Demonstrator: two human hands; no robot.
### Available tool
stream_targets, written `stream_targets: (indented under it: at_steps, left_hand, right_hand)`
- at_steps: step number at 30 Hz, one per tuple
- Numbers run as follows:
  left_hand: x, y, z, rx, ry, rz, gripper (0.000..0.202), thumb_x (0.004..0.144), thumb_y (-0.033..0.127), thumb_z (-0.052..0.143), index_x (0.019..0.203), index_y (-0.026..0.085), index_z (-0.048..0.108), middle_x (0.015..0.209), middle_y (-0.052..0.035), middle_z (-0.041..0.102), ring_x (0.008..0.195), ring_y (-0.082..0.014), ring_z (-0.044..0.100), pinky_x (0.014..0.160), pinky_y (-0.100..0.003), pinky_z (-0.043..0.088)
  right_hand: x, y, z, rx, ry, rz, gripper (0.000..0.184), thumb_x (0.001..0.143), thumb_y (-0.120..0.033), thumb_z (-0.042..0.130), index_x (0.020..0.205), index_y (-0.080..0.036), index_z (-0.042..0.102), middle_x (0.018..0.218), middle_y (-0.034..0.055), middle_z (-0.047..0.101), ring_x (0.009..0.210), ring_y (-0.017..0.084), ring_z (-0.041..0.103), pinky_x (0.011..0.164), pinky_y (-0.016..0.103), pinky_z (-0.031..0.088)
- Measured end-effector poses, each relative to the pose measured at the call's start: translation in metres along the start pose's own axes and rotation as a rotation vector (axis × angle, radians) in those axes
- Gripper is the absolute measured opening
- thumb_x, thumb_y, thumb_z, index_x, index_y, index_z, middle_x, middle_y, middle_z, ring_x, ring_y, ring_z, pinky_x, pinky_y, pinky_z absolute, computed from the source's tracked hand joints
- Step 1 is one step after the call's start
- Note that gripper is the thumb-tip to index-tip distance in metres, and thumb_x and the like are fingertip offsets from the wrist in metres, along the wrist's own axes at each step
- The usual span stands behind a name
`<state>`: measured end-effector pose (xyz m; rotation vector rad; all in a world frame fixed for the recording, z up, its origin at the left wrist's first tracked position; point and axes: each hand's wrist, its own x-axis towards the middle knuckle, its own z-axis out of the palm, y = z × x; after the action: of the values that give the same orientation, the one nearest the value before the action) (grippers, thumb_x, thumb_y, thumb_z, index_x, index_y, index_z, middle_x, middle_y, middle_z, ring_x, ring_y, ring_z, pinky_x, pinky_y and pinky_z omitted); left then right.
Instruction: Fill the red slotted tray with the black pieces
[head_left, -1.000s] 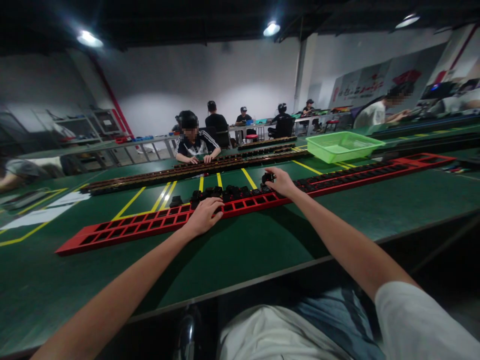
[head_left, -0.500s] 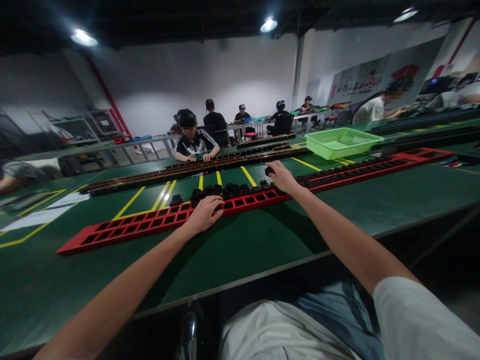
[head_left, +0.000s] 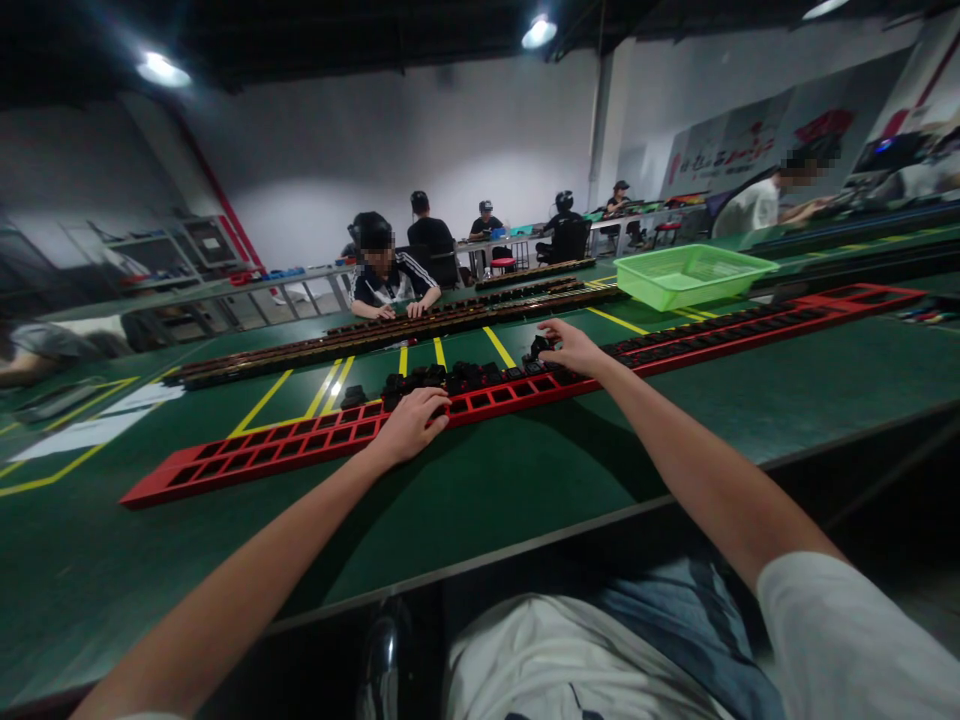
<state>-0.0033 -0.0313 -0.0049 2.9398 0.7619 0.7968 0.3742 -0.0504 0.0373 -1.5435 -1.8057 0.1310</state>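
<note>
Head view: a small black part (head_left: 538,347) sits in the fingertips of the right hand (head_left: 574,350), just over the far rail of the red tray (head_left: 247,455), at the right end of a row of like parts (head_left: 450,377) that stand along the tray's middle. The step in hand looks like setting parts into the tray's slots, one by one. Seating this one would call for lining it up over an empty slot and pressing it down square. The right hand is closed in a pinch on the part, its wrist raised. The left hand (head_left: 411,425) lies palm down and half open on the tray's near rail, gripping nothing that shows. The tray runs slantwise across the green table (head_left: 525,480). Beyond are a darker tray (head_left: 337,345), a seated co-worker (head_left: 390,285) and a green basket (head_left: 694,275).
</note>
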Motion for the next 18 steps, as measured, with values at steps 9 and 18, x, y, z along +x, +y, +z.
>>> stream_targets:
  at_steps: [9,18]
  left_hand:
    - [0.0,0.0,0.002,0.009,0.001,0.007,0.024,0.095,0.028,0.052,0.115,0.021,0.063,0.129,-0.0092,0.06,0.121,-0.026,0.053,0.105,-0.047,0.043]
    - [0.001,0.001,0.0,0.019,-0.011,0.01,0.024,0.095,0.027,0.052,0.116,0.02,0.062,0.129,-0.0097,0.059,0.12,-0.026,0.053,0.104,-0.048,0.043]
  right_hand:
    - [-0.007,-0.021,-0.018,-0.061,-0.375,-0.08,0.048,0.071,-0.021,0.07,0.118,-0.017,0.07,0.114,0.0078,0.072,0.103,0.025,0.066,0.095,0.034,0.05]
    - [-0.008,-0.031,-0.016,-0.145,-0.507,-0.077,0.05,0.069,-0.019,0.07,0.118,-0.017,0.07,0.108,0.0056,0.074,0.098,0.025,0.067,0.088,0.031,0.05]
